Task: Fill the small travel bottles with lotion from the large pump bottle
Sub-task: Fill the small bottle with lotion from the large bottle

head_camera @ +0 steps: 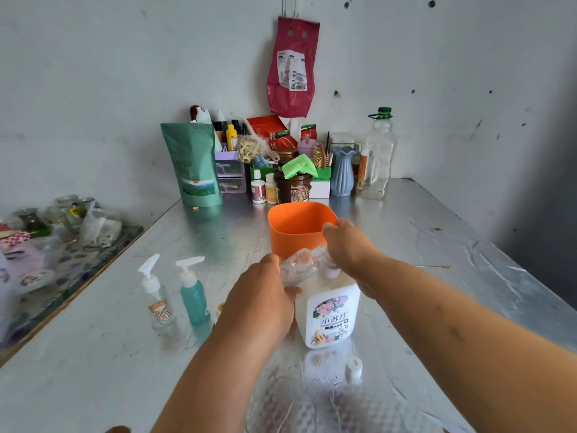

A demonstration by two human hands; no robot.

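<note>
The large white pump bottle (331, 314), with a floral label, stands on the foil-covered table (437, 276). My right hand (346, 245) lies over its pump head, fingers curled down on it. My left hand (262, 298) holds a small clear travel bottle (298, 265) tilted against the pump's spout; its mouth is hidden. Two more small pump-top travel bottles stand to the left: a clear one with a cartoon sticker (157, 298) and a teal-filled one (194, 295). A small white cap (354, 368) sits on the table in front of the large bottle.
An orange plastic cup (296, 229) stands just behind my hands. Along the back wall are a green pouch (195, 165), jars, a blue vase (342, 171) and a clear oil bottle (377, 157). A lower side table with jars and bags (56, 232) is at the left.
</note>
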